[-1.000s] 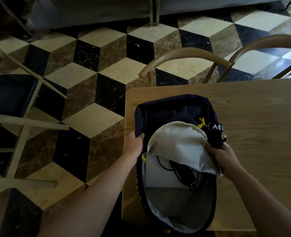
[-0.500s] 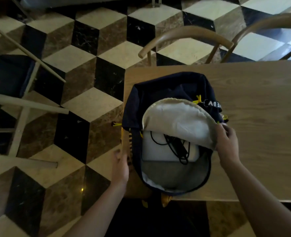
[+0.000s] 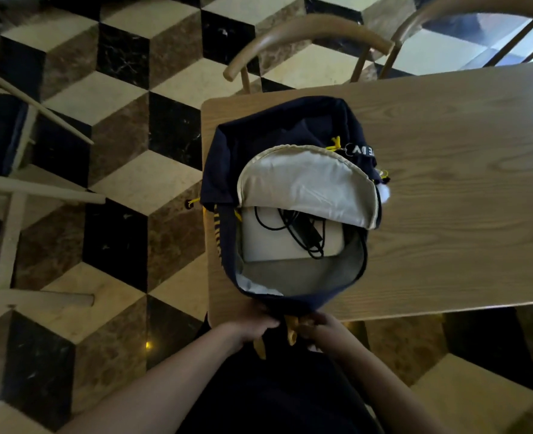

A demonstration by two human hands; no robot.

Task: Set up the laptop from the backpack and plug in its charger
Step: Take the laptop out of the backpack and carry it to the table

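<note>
Backpack — navy, unzipped — is laid on the wooden table, its pale flap folded back. Inside, a silver laptop is seen with a black charger and cable coiled on top. At the near edge, the bag's bottom is gripped by the left hand and right hand, fingers curled.

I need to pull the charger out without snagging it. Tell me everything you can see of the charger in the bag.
The charger is a black power brick with a thin black cable, both looking like plastic. It lies loose on the pale closed laptop inside the open navy backpack. The brick sits tilted across the laptop's lid; the cable loops untidily to its left and trails past the laptop's near edge. Its far end is hidden under the backpack's folded-back flap. Neither hand touches it; no plug is visible.
</note>
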